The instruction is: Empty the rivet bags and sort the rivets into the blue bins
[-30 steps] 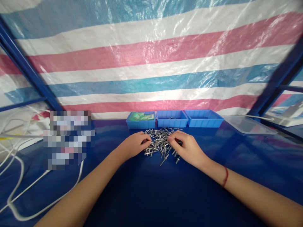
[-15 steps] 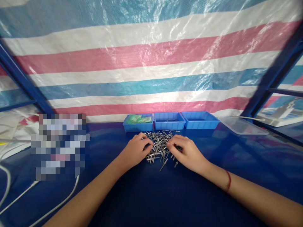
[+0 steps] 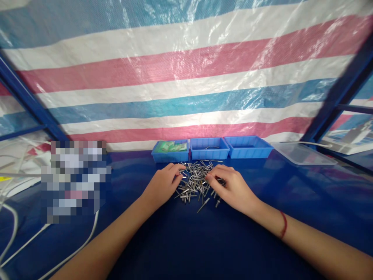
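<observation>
Front rivet (image 3: 203, 205): closest to you, axis diagonal; thin end toward you and left, thicker end away and right.
Your hands: left hand (image 3: 161, 186) half-curled at pile's left edge, right hand (image 3: 234, 188) thumb and index close together at its right; can't tell if either grips a rivet.
Rivet pile (image 3: 194, 183): on blue table (image 3: 186, 245) between hands; shiny silver, slim, axes every which way.
Left bin (image 3: 171, 157): behind pile, green packets (image 3: 171, 146), print too small to read.

Near desk (image 3: 180, 241) centre unobstructed, rivet pile (image 3: 194, 181) hemmed in by left hand (image 3: 162, 183) and right hand (image 3: 235, 189), rear barred by three blue bins (image 3: 210, 154), left side crossed by white cables (image 3: 15, 221)
</observation>
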Demonstrator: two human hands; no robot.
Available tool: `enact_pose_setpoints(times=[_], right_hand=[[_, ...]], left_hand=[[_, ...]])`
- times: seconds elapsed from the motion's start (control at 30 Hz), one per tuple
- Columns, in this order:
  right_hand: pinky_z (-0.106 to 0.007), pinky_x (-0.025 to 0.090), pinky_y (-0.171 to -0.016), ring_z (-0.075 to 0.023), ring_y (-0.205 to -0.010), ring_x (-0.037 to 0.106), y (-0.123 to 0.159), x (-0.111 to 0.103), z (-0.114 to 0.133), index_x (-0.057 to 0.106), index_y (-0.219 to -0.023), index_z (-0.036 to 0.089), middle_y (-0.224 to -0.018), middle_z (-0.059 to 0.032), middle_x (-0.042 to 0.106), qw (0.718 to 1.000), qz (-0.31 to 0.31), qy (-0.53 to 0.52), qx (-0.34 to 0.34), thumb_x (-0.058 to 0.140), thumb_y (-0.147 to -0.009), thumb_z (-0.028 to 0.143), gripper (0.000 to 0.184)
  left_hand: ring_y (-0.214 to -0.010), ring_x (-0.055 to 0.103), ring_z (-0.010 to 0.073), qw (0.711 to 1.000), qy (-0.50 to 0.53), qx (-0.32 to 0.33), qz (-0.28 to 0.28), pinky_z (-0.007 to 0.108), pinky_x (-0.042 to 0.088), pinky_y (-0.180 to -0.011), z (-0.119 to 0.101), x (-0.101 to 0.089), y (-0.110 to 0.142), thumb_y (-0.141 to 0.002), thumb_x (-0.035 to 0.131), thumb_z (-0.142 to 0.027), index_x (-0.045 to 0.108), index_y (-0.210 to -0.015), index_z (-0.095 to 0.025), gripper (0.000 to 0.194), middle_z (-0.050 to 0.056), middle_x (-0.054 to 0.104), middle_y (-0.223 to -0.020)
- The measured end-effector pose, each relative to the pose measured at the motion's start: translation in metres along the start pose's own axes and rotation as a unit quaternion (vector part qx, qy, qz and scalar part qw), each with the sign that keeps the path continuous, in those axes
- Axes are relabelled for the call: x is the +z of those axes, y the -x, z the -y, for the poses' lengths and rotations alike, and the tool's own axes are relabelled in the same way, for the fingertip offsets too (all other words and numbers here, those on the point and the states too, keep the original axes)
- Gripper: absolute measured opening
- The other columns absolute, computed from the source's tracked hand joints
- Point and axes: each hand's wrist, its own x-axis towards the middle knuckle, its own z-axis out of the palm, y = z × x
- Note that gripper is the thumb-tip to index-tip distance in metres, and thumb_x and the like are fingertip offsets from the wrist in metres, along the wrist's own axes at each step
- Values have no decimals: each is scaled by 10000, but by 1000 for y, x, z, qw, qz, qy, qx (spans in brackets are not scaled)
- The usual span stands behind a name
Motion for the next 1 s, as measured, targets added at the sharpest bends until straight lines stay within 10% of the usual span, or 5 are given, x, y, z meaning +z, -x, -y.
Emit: enact_pose_setpoints(times=[0.4,0.8,1.0], right_hand=[[-301,335,-667,-141,-702,558,2,3,3,558,-648,190,-679,5,608,1000,27,2,-11,479,-896,198,261],[-334,360,-749,-194,-903,568,4,2,11,633,-1025,213,-988,-52,668,998,13,43,-53,527,-905,304,184],[-344,341,-711,-196,-825,544,2,-4,9,665,-900,179,-863,-64,661,988,23,114,-98,476,-913,216,193]], left_hand=[[-942,566,176,991,-60,70,101,297,415,-845,5,-9,-4,-909,491,-261,669,-918,-215,184,34,643,-1012],[-953,586,165,994,15,112,10,328,364,-892,-21,-4,-1,-937,454,-290,578,-983,-206,156,13,663,-995],[-894,609,152,992,76,96,-16,293,450,-846,-27,2,3,-923,464,-276,584,-1037,-205,180,20,669,-968]])
